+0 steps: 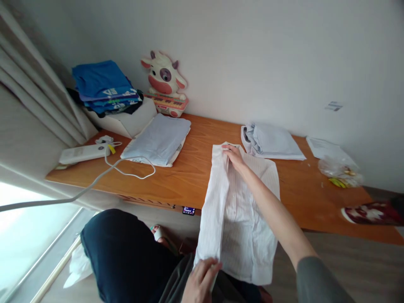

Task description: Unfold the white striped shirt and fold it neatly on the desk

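A white striped shirt (pixel 240 202) lies partly on the wooden table and hangs over its front edge toward my lap. One long side strip of it is folded inward over the rest. At the far end near the collar, my right hand (pixel 234 155) has its fingers closed on the cloth by the fold. Close to my body, my left hand (pixel 202 280) grips the lower end of the folded strip, thumb and fingers together. Part of that hand is cut off by the bottom of the view.
On the wooden table (pixel 176 185) lie folded light-blue cloth (pixel 158 136), folded grey clothing (pixel 271 141), a power strip (pixel 83 153) with a cable, and a plastic bag (pixel 341 170). Blue clothes (pixel 102 82) are stacked on a white box (pixel 126 120) beside a cow toy keyboard (pixel 164 80).
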Demonstrator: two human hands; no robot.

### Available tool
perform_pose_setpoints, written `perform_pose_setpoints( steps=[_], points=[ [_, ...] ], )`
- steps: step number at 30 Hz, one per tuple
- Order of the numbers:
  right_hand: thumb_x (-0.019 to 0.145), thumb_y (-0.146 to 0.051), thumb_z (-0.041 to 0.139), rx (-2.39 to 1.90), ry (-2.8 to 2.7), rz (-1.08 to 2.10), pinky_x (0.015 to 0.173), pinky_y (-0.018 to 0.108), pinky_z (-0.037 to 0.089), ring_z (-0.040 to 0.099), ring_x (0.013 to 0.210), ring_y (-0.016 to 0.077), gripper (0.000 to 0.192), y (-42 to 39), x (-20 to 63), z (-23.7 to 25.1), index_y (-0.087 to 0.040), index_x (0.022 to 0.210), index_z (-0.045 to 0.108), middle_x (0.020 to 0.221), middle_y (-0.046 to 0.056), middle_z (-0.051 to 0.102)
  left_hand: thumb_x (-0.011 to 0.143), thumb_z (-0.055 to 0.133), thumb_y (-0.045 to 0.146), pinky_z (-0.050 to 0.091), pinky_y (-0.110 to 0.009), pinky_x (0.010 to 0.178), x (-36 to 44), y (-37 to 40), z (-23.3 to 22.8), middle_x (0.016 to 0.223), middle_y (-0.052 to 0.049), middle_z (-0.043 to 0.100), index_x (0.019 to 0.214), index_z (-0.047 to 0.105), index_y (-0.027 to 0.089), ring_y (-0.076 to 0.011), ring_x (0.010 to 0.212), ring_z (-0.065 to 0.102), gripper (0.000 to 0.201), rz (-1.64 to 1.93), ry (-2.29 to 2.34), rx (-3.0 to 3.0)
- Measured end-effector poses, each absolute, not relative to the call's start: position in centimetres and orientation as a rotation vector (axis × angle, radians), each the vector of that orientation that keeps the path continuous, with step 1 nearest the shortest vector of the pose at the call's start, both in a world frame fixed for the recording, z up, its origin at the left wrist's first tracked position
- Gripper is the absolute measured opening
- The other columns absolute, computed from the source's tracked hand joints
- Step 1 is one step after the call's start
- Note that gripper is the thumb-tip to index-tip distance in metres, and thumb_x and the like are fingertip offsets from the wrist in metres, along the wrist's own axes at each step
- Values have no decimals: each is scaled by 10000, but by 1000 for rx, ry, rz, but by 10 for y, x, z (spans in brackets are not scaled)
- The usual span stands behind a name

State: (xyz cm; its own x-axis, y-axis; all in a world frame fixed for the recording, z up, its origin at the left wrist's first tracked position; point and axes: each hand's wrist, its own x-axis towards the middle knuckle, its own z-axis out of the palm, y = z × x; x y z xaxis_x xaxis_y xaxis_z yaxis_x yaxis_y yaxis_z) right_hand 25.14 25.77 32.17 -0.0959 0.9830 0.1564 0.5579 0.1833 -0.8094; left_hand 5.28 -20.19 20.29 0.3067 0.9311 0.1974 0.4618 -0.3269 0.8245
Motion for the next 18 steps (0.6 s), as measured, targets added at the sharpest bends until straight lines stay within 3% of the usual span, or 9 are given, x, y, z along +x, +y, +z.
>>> perform_pose_setpoints(
  steps=[2, 4, 6, 9, 12, 15, 18],
  points=[
    [777, -261, 579, -1463, -1786, 689, 1162, 483, 491, 627, 1317, 313, 585, 250, 261, 316, -152, 1342, 683, 1370, 140, 699, 824, 485, 17, 631, -386, 1008, 67, -189, 198, 1406, -118, 714, 1344, 724, 316, -268, 1200, 744, 645, 766, 1199, 1921],
    [781, -178, 581, -1449, -1837, 635, 1284, 501, 373, 499, 1487, 322, 629, 242, 265, 308, -148, 1405, 655, 1503, 166, 609, 747, 518, 5, 621, -362, 960, 71, -175, 194, 1359, -109, 730, 1241, 747, 288, -257, 1121, 756, 613, 673, 1130, 1853],
    [814, -117, 548, -1427, -1899, 567, 1336, 501, 301, 391, 1581, 308, 633, 233, 263, 298, -156, 1440, 631, 1595, 170, 519, 701, 542, 26, 598, -332, 888, 63, -159, 187, 1102, -81, 793, 1038, 779, 252, -237, 959, 762, 470, 683, 1075, 1748],
    [887, -77, 478, -1403, -1994, 349, 1355, 506, 282, 318, 1631, 281, 580, 224, 260, 286, -162, 1444, 612, 1678, 165, 413, 779, 472, 87, 549, -311, 779, 32, -123, 169, 752, -67, 733, 721, 687, 204, -223, 776, 714, 251, 788, 1409, 1473],
    [934, -81, 443, -1388, -2035, 190, 1351, 525, 302, 303, 1643, 278, 527, 221, 259, 280, -171, 1425, 611, 1709, 160, 371, 879, 395, 112, 528, -324, 814, 0, -75, 144, 881, -104, 766, 863, 698, 163, -242, 852, 718, 307, 762, 1733, 1314],
    [950, -95, 442, -1382, -2044, 165, 1341, 533, 324, 307, 1642, 284, 508, 221, 260, 281, -180, 1424, 605, 1710, 161, 375, 859, 450, 84, 503, -326, 880, -13, -33, 121, 1075, -116, 790, 1088, 711, 140, -257, 981, 730, 351, 656, 1769, 1333],
    [958, -104, 442, -1380, -2046, 169, 1325, 517, 354, 345, 1622, 282, 484, 222, 260, 284, -184, 1405, 612, 1689, 161, 408, 843, 525, 86, 480, -319, 863, -10, -5, 106, 1051, -132, 790, 1051, 711, 141, -271, 1023, 728, 284, 534, 1789, 1363]
  ],
)
